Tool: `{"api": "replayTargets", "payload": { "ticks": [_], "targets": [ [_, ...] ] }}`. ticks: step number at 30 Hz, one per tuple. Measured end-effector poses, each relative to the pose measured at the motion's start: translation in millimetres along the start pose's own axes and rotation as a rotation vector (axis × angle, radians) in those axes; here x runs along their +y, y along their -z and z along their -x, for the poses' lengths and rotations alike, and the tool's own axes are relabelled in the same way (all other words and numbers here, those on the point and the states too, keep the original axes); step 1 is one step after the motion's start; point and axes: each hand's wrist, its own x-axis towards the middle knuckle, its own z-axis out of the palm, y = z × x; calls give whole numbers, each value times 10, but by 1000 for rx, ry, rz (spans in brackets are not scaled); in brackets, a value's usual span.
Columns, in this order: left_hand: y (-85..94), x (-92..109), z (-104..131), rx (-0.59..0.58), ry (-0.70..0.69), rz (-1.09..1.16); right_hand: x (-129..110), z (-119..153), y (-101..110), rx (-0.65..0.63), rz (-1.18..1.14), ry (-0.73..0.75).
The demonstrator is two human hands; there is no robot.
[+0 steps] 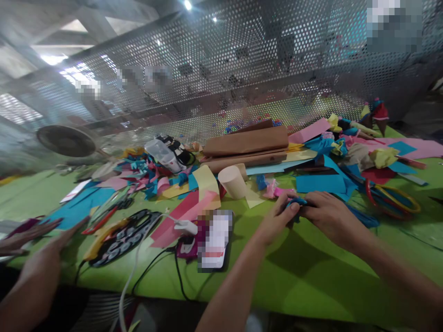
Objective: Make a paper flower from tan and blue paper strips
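My left hand [282,216] and my right hand [323,212] are close together above the green tabletop [294,286]. Both are closed on a small piece of blue paper [297,201], pinched between thumbs and fingers; most of it is hidden by the fingers. Just behind my left hand lies a crumpled bit of pink paper [277,190]. A flat blue paper strip [321,183] is behind my right hand. To the left, a cream paper tube [231,181] stands on the table.
A phone [216,240] lies beside a purple power adapter [187,246] with cables. Farther left is a yellow-and-black hot glue gun [104,240]. Coloured paper scraps and brown paper rolls [245,140] line a perforated metal panel [207,87]. A co-worker's hands [34,235] rest at left.
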Motion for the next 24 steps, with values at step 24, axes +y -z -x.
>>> {"api": "replayTargets", "payload": {
  "ticks": [24],
  "targets": [
    [-34, -12, -2, 105, 41, -27, -138, -62, -9, 122, -220, -73]
  ]
}}
